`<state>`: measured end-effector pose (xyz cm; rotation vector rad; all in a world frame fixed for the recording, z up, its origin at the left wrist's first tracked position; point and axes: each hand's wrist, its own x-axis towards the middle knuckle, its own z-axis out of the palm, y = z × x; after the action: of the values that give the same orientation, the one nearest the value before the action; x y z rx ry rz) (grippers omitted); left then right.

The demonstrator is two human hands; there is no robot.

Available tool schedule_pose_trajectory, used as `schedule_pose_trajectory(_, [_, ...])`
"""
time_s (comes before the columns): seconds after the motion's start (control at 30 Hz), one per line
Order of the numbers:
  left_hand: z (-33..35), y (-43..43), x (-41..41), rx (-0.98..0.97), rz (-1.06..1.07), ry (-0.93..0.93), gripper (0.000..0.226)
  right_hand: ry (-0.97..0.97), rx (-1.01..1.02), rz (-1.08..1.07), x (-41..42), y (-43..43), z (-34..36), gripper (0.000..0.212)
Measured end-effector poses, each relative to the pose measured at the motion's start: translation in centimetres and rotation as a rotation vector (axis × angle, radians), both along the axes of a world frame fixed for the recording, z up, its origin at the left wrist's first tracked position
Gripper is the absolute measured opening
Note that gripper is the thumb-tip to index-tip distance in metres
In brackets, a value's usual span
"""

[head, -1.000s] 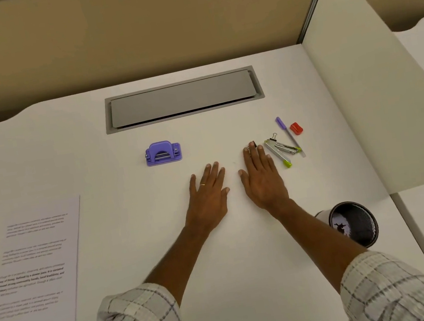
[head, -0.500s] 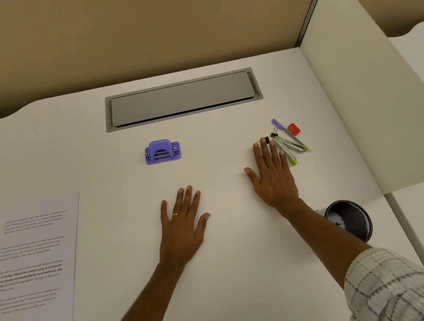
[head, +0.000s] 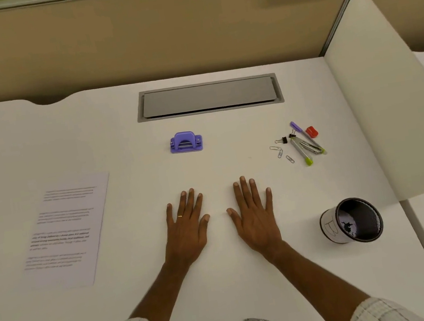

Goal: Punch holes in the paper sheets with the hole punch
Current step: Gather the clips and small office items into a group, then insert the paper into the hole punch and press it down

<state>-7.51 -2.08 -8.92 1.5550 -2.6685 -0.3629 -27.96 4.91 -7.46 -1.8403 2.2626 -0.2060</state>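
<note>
Both hands lie flat, palm down, on the white table (head: pixel 253 287), side by side near its middle, with forearms extended from plaid sleeves. The left hand (head: pixel 186 226) is released, fingers straight and slightly spread, and wears a ring (head: pixel 180 216). The right hand (head: pixel 254 216) is likewise released, fingers extended; neither hand grasps anything. The thumbs point toward each other with a gap between them.

The purple hole punch (head: pixel 186 142) stands upright beyond the left hand, apart from it. The printed paper sheet (head: pixel 68 231) lies flat well to the left of both hands. A cluster of pens and clips (head: pixel 301 144) lies beyond the right hand. A black mesh cup (head: pixel 352 220) stands tilted to the right.
</note>
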Motion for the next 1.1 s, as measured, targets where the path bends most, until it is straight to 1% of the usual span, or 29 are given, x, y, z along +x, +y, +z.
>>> schedule_pose_trajectory(0.13, [0.1, 1.8, 2.5, -0.01, 0.048, 0.001, 0.063, -0.014, 0.002, 0.072, 1.5, 0.5, 0.4, 0.07])
schedule_pose_trajectory(0.3, [0.8, 3.5, 5.3, -0.033, 0.159, -0.007, 0.064, -0.021, 0.007, 0.167, 3.6, 0.1, 0.8, 0.071])
schedule_pose_trajectory(0.5, [2.0, 4.8, 10.4, -0.083, 0.325, 0.083, 0.062, -0.037, 0.041, 0.317, 8.4, -1.5, 1.5, 0.072])
schedule_pose_trajectory(0.63, [2.8, 4.5, 14.6, -0.068, 0.406, 0.183, 0.06, -0.024, 0.047, 0.406, 12.9, -3.1, 1.9, 0.072])
schedule_pose_trajectory(0.73, [3.1, 3.9, 18.7, -0.061, 0.433, 0.174, 0.062, -0.03, 0.061, 0.424, 16.9, -4.2, 2.0, 0.072])
schedule_pose_trajectory(0.87, [3.0, 2.4, 24.1, -0.052, 0.478, 0.094, 0.07, -0.022, 0.056, 0.426, 22.2, -6.1, 2.3, 0.073])
schedule_pose_trajectory(1.1, [2.5, 1.2, 31.7, -0.01, 0.482, 0.13, 0.077, -0.017, 0.029, 0.438, 28.5, -11.0, 3.3, 0.075])
